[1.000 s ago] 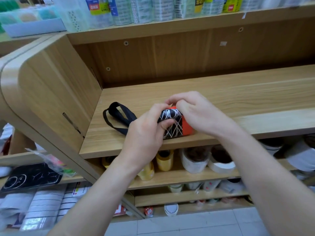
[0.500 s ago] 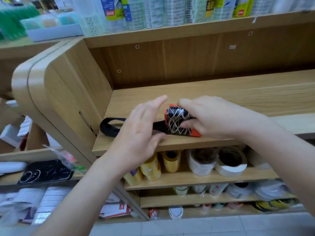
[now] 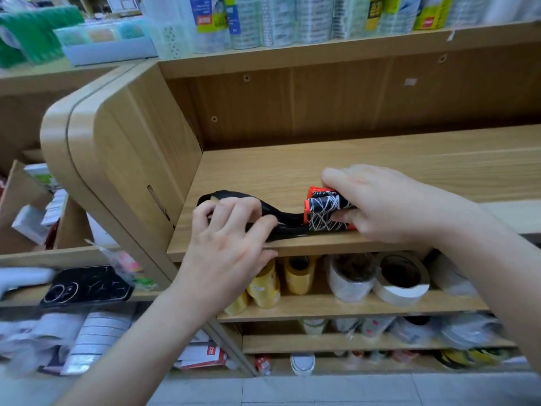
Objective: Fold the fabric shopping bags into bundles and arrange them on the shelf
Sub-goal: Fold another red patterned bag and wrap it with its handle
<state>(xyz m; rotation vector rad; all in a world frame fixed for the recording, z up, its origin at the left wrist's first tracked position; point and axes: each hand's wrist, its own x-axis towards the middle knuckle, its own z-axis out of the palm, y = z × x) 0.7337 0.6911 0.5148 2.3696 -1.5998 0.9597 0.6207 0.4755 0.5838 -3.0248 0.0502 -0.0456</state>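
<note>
A rolled fabric shopping bag (image 3: 323,210), black with white scribble lines and orange edging, lies near the front edge of the wooden shelf (image 3: 380,159). My right hand (image 3: 383,205) grips the bundle from the right, fingers curled over its top. Its black strap handles (image 3: 281,219) trail out to the left across the shelf board. My left hand (image 3: 231,230) is on those straps, fingers bent over them and the thumb at the shelf's front lip.
The shelf's rounded wooden side panel (image 3: 117,159) stands close on the left. Tape rolls (image 3: 401,278) and yellow rolls (image 3: 265,284) fill the shelf below. Packaged goods line the top shelf (image 3: 307,22). A black phone case (image 3: 87,287) lies on the lower left shelf.
My left hand left the bundle, moved left and came down onto the black straps. The straps were drawn out flatter. My right hand keeps its grip on the bundle.
</note>
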